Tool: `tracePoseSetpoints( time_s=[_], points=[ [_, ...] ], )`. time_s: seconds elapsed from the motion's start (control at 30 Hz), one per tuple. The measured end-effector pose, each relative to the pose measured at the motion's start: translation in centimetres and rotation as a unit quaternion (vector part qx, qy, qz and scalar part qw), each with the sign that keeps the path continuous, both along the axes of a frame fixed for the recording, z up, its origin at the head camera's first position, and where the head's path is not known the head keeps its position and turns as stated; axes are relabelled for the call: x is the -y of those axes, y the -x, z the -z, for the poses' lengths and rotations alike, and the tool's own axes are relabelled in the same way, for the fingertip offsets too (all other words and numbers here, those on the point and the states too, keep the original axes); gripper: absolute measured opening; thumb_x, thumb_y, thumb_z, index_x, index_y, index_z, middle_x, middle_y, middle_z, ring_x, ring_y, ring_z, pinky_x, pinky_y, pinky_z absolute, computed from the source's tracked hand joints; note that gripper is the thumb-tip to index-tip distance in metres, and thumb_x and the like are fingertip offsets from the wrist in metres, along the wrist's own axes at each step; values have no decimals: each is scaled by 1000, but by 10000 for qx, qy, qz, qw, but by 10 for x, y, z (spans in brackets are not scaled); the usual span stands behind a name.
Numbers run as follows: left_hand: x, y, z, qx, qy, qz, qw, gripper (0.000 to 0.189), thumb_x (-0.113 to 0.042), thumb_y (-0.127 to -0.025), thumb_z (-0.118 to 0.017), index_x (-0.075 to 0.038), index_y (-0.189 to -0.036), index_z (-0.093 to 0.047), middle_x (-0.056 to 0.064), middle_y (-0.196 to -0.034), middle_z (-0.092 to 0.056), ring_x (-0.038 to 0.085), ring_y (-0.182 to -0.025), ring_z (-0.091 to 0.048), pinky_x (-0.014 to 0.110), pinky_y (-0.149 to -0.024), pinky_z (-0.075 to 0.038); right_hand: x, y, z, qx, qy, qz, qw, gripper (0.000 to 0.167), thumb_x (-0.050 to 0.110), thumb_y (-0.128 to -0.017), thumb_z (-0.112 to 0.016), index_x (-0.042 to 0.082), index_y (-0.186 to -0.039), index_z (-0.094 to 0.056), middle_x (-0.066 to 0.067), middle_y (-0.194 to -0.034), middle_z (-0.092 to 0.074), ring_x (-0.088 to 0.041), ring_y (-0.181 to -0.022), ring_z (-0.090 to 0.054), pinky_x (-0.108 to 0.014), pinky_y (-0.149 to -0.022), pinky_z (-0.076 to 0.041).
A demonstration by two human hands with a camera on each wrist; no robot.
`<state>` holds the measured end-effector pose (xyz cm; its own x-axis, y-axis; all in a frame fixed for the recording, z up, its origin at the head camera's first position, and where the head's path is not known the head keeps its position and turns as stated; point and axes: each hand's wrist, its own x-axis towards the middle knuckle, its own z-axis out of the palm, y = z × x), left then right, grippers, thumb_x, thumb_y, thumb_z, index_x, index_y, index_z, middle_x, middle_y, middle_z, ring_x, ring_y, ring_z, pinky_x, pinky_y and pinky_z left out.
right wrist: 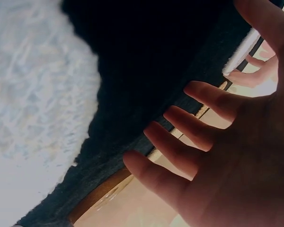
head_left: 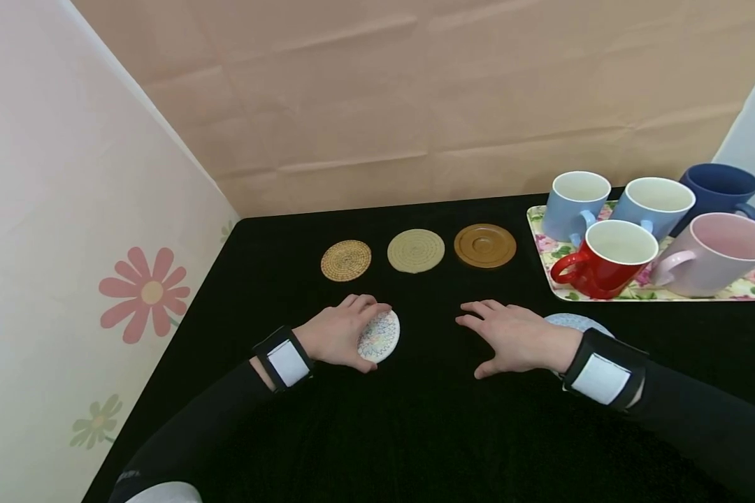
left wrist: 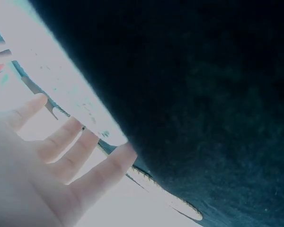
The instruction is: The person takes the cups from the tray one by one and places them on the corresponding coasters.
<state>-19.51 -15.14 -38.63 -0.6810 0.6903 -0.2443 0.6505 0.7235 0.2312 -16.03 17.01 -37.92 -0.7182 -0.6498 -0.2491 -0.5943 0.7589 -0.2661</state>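
Observation:
A round white coaster with a coloured pattern point(head_left: 381, 338) lies between the thumb and fingers of my left hand point(head_left: 340, 332), which grips it by its edge. In the left wrist view, fingertips meet the rim of this pale coaster point(left wrist: 61, 87). My right hand point(head_left: 516, 337) hovers over the black cloth with its fingers spread and holds nothing. Under the right wrist shows a round light-blue coaster point(head_left: 580, 321), partly hidden by the hand and wristband. The right wrist view has its textured surface point(right wrist: 38, 104) close up, apart from the fingers.
Behind the hands stand in a row a woven straw coaster point(head_left: 346, 260), a beige coiled coaster point(head_left: 416, 250) and a brown wooden coaster point(head_left: 485, 245). To the right, a floral tray point(head_left: 569, 290) bears several mugs, including a red mug point(head_left: 613, 262) and a pink mug point(head_left: 714, 255).

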Motion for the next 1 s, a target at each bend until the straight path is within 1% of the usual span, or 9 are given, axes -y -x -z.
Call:
tracePoseSetpoints(
  time_s=[0.07,0.27,0.4,0.53,0.63,0.87,1.0],
  points=[
    [0,0,0,-3,-7,-24,10000,101,-55,-68,-81,-23,-150,-31,7,-142,-36,23,-124,-39,31,-85,-48,0,0,0,1,7,-2,10000,82,53,-74,-77,10,-138,-51,-21,-146,-39,-42,-129,-40,-57,-94,-43],
    [1,-2,0,65,-9,-56,10000,100,-55,-69,-80,-23,-150,-31,9,-148,-33,28,-130,-36,37,-88,-48,-1,-1,1,-12,-3,25,10000,82,53,-74,-77,9,-138,-51,-22,-146,-39,-42,-129,-40,-57,-94,-43],
    [2,-2,1,65,-47,-50,10000,99,-54,-68,-81,-22,-148,-33,7,-145,-36,26,-126,-39,34,-85,-48,-1,-2,1,17,9,38,10000,82,52,-74,-78,9,-138,-51,-22,-146,-38,-42,-129,-40,-57,-94,-43],
    [4,-1,1,-30,-29,-14,10000,98,-55,-66,-81,-21,-146,-36,6,-141,-38,23,-122,-41,32,-84,-47,-1,-1,1,56,45,29,10000,82,52,-74,-78,9,-138,-51,-22,-147,-38,-42,-129,-40,-58,-94,-43],
    [7,-1,1,-91,6,-12,10000,98,-56,-66,-81,-20,-145,-36,7,-141,-38,24,-122,-41,33,-85,-47,0,-1,2,55,40,27,10000,82,53,-74,-77,10,-139,-51,-21,-147,-38,-42,-130,-40,-58,-94,-43],
    [17,0,2,-19,-131,-120,9998,96,-54,-66,-82,-19,-144,-37,7,-142,-37,25,-123,-40,35,-85,-47,-2,-2,1,1,11,34,10000,82,54,-74,-77,10,-139,-51,-21,-147,-38,-42,-130,-39,-58,-94,-43],
    [23,1,4,-51,-139,-205,9997,95,-55,-66,-81,-21,-143,-37,6,-142,-37,24,-122,-40,33,-85,-47,-1,-2,1,0,29,29,10000,82,54,-74,-77,10,-139,-51,-21,-147,-39,-42,-130,-39,-58,-94,-43]
  ],
)
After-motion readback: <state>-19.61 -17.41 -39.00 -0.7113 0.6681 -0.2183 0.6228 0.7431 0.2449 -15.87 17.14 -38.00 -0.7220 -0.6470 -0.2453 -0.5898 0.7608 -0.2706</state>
